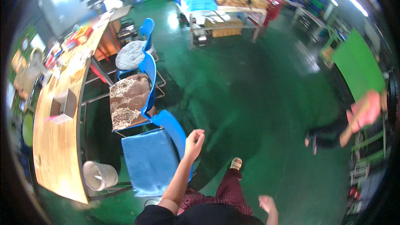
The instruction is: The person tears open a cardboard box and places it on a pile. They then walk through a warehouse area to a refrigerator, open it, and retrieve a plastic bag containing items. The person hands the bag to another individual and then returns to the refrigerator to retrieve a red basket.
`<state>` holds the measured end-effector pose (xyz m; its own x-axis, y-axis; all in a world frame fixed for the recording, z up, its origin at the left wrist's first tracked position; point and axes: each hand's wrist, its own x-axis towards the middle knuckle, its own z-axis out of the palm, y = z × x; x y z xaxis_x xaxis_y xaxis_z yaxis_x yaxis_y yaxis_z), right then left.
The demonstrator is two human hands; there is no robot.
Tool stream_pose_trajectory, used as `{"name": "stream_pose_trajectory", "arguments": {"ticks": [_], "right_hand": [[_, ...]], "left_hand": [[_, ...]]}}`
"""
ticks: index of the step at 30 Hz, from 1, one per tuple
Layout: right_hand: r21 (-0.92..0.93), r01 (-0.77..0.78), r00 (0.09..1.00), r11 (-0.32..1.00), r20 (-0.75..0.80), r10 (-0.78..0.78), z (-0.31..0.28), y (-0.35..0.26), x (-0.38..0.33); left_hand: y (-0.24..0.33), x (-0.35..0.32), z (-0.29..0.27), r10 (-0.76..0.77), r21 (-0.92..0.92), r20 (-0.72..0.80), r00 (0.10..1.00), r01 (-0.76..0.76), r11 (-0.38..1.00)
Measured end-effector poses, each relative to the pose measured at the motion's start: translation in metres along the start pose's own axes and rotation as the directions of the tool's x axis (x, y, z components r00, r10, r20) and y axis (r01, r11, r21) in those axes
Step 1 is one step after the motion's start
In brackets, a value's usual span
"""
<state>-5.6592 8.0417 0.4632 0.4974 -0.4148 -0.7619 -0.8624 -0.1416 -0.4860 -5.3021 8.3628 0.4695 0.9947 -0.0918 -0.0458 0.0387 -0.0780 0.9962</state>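
Chair (pixel 146 162), the nearest blue one, stands just beside my left hand (pixel 194 143). I see nothing held, so I judge that handling is not yet begun and everything is left. The chair's seat faces the worktop (pixel 58 150); its backrest (pixel 170 127) has the long axis roughly along the worktop edge, slightly slanted. My left fingers are loosely bent; my right hand (pixel 268 203), well apart from the chair, is blurred. How closed either is, I cannot tell.

Blue curved-back plastic chair (pixel 170 128), standing upright, facing a pale wooden table (pixel 56 150), a square, shiny blue fabric cushion (pixel 148 162) lying flat across its seat
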Motion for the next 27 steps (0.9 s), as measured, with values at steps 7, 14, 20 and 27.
{"name": "stream_pose_trajectory", "arguments": {"ticks": [7, 14, 20, 27], "right_hand": [[-0.832, -0.014, 0.915, 0.554, -0.234, -0.328, -0.300, -0.058, 0.215], [-0.711, 0.565, 0.624, 0.418, 0.036, -0.781, -0.208, -0.557, 0.404], [-0.034, 0.966, 0.185, 0.258, 0.786, -0.589, -0.041, -0.805, 0.459], [-0.287, 0.823, 0.561, 0.490, 0.544, -0.624, -0.062, -0.963, 0.609]], "left_hand": [[-0.043, 0.039, 0.094, -0.512, 0.792, 0.211, 0.833, 0.161, 0.589], [-0.150, 0.046, 0.134, -0.885, -0.252, -0.169, 0.433, 0.849, 0.463], [-0.198, 0.285, 0.085, -0.964, 0.243, -0.104, 0.244, 0.946, 0.213], [-0.082, 0.651, 0.092, -0.569, -0.030, -0.264, 0.779, 0.583, 0.812]]}}
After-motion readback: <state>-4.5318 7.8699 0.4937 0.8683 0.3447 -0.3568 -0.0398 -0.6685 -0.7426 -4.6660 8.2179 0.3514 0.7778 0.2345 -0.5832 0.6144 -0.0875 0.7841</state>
